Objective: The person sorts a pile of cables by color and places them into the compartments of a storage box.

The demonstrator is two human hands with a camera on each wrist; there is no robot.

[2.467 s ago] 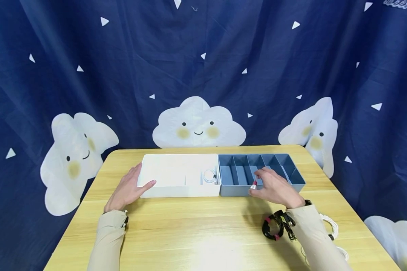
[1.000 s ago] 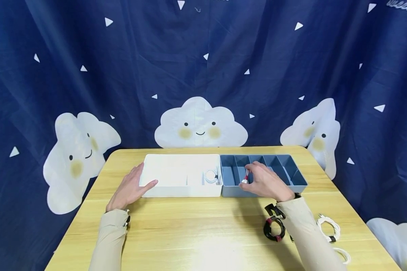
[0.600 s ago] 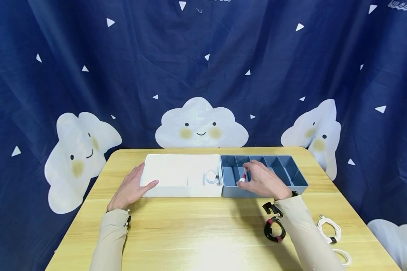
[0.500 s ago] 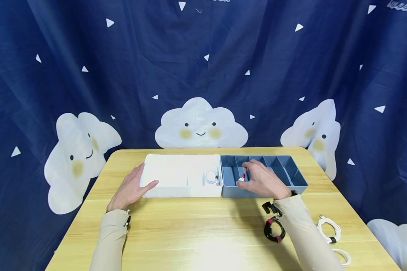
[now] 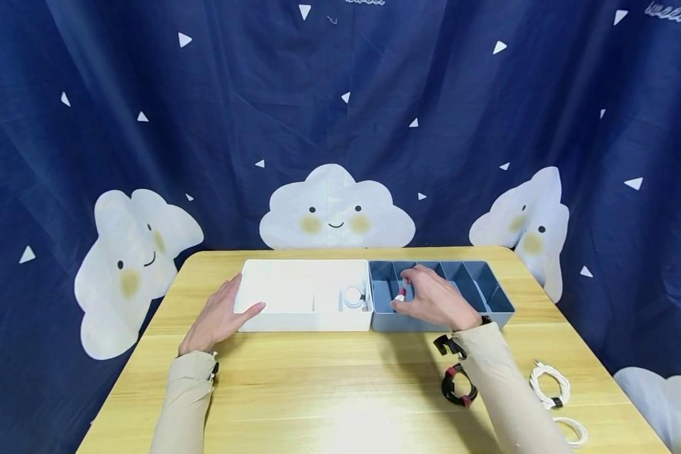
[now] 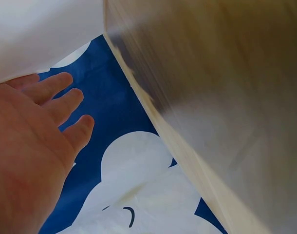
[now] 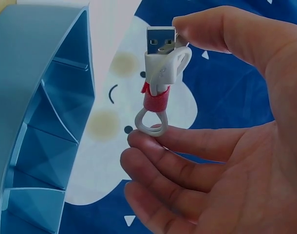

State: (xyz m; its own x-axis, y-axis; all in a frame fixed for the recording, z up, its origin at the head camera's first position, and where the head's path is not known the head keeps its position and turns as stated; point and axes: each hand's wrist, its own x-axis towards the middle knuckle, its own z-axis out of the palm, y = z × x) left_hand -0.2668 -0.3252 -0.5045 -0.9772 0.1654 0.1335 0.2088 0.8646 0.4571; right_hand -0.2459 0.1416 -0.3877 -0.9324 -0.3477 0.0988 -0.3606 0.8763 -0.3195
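Observation:
My right hand pinches a short white USB cable between thumb and fingertips. A red tie wraps the cable's middle, and its metal plug sits by the thumb in the right wrist view. The hand is over the front of a blue-grey divided box, near its left compartments. My left hand rests at the left end of a white box, fingers extended along its side and thumb over the front rim. In the left wrist view the left fingers reach along the white wall.
A coiled white cable lies in the white box's right end, which adjoins the blue-grey box. On the table, a coiled black cable with red ties lies beside the right sleeve. Two white cable coils, one of them this cable, lie farther right.
My right hand has moved left across the blue-grey box with the USB cable, from around its middle compartments towards its left ones. The left hand stays at the white box.

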